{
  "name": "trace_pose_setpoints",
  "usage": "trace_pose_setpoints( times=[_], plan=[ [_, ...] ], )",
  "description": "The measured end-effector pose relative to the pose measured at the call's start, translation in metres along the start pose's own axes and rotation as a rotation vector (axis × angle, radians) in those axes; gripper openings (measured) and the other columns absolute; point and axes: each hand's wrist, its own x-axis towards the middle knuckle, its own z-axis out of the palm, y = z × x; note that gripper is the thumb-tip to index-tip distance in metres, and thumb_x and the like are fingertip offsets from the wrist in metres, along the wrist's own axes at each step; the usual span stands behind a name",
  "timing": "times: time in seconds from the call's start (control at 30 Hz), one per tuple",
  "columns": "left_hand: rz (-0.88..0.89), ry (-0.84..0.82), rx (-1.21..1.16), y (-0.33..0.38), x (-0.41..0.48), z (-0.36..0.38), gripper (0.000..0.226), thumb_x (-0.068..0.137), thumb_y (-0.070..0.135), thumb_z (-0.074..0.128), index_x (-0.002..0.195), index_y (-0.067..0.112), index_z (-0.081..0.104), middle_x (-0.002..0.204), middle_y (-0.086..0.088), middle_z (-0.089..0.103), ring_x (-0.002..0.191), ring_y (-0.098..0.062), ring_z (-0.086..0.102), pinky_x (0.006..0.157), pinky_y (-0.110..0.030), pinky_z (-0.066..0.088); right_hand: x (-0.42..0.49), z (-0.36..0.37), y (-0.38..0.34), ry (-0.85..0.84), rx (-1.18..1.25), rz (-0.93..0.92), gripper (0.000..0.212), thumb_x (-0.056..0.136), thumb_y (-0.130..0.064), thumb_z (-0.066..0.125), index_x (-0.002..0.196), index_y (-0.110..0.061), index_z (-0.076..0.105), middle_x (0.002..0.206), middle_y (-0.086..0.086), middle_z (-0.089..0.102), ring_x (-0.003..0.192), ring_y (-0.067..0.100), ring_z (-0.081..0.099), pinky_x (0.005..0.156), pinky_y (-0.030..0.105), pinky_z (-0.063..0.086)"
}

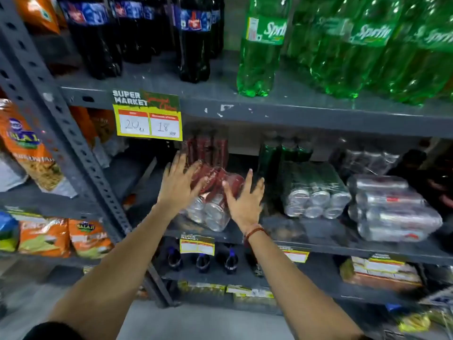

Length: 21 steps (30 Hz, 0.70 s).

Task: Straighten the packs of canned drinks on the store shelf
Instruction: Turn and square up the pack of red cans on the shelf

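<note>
A shrink-wrapped pack of red cans [212, 192] lies tilted on the grey middle shelf [306, 238], can ends facing me. My left hand [180, 185] is flat against its left side with fingers spread. My right hand [245, 201] presses its right side, fingers apart. Neither hand is closed around the pack. Behind it stands another red pack [207, 146]. To the right lie a green can pack [316, 190] and a silver can pack [392, 208], with more green cans [284, 149] and a dark pack [365, 159] at the back.
Cola bottles [193, 40] and green Sprite bottles [343, 50] fill the shelf above. A yellow price tag [147, 117] hangs on that shelf's edge. A slotted grey upright [73, 143] rises at the left, with orange snack bags [31, 153] beyond it. Small bottles [203, 261] stand on the shelf below.
</note>
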Motion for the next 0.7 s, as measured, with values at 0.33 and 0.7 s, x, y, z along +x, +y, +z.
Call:
trace_pose_setpoints(
  times=[0.33,0.7],
  plan=[
    [-0.132,-0.434,-0.402,-0.040,0.028,0.026,0.077,0.078,0.069,0.046,0.143,0.049,0.010,0.145,-0.011,0.043,0.129,-0.034,0.044,0.106,-0.049,0.033,0.022,0.032,-0.003,-0.135,0.421,0.332,0.108,0.075,-0.061,0.067,0.150,-0.037,-0.006,0.142,0.020,0.045,0.132,0.037,0.042,0.111,0.042,0.031],
    [-0.132,-0.298,-0.427,-0.042,0.009,0.022,0.084,0.068,0.083,0.041,0.141,0.054,0.011,0.136,-0.006,0.053,0.120,-0.032,0.053,0.101,-0.052,0.041,0.010,0.042,0.005,-0.008,0.481,0.172,0.099,0.077,-0.055,0.069,0.151,-0.037,0.004,0.129,0.010,0.061,0.120,0.030,0.056,0.105,0.039,0.037]
  ],
)
